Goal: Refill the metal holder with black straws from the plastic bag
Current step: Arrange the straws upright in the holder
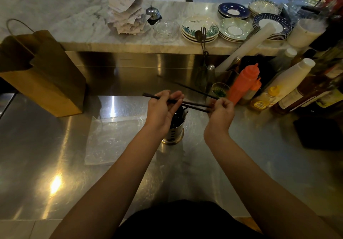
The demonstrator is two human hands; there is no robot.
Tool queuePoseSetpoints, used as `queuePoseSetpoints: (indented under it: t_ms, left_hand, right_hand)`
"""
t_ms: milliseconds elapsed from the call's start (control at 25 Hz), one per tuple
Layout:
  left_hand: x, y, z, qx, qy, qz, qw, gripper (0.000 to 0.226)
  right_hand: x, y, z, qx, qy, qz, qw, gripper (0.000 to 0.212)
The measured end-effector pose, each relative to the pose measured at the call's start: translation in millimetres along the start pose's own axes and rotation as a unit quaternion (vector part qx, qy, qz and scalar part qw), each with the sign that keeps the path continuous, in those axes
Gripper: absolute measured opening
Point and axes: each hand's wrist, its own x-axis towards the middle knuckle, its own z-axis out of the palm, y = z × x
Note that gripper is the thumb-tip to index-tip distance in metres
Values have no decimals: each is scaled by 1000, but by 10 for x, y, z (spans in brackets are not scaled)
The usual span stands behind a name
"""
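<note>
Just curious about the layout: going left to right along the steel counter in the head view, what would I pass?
Brown paper bag → clear plastic bag → metal holder → orange squeeze bottle → white squeeze bottle.

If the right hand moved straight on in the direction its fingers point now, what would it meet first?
Probably the left hand. The right hand points leftward along the black straws both hands hold, above the metal holder. Depth is unclear.

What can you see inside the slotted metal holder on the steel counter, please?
Dark black straws stand inside the slotted metal holder; the left hand covers part of its opening, so their number is unclear.
</note>
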Motion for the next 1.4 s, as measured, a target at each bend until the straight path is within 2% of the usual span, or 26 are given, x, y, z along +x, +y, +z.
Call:
queuePoseSetpoints:
  t_ms: [120,160,360,520,720,920,1000,1040,1120,1160,1200,1240,1320,1360,1400]
  left_hand:
    - [13,47,-52,4,-3,-7,1000,12]
    - [11,62,-65,20,-9,-6,1000,14]
    - [-14,100,-49,147,-95,71,982,24]
    - [-15,122,-36,183,-101,108,972,27]
    - [-50,122,-73,199,-167,120,958,23]
    - [-88,130,-61,201,-198,110,953,26]
    - [-93,161,-81,208,-187,110,954,27]
    - [-86,176,-88,214,-175,108,955,27]
    - [-76,212,-91,243,-153,100,953,25]
    - [-74,225,-93,265,-147,95,948,23]
    - [-71,228,-96,289,-146,89,942,22]
    - [-76,230,-95,308,-150,83,936,21]
    - [-89,222,-91,327,-179,89,924,21]
    - [-104,222,-83,339,-189,98,916,21]
    - [-129,235,-61,351,-188,103,912,20]
  right_hand:
    - [88,-95,21,147,-9,162,976,16]
    - [93,-107,14,159,-23,205,965,20]
    - [24,-13,-4,7,-150,344,927,29]
    - [-52,31,-16,21,-157,384,910,14]
    - [-86,82,-30,-32,-199,403,893,21]
    - [-107,95,-55,-66,-216,419,879,23]
    - [-96,95,-36,-145,-232,353,895,18]
    - [-76,66,-26,-204,-240,270,910,15]
    - [-40,-94,11,-297,-261,22,918,21]
    - [-42,-228,55,-311,-302,-90,897,28]
    - [-69,-375,112,-323,-362,-172,857,34]
    - [-116,-485,173,-346,-417,-236,807,39]
    - [-205,-558,270,-399,-473,-337,709,40]
    - [-243,-541,294,-400,-481,-370,687,35]
    - [-271,-514,299,-383,-479,-389,688,30]
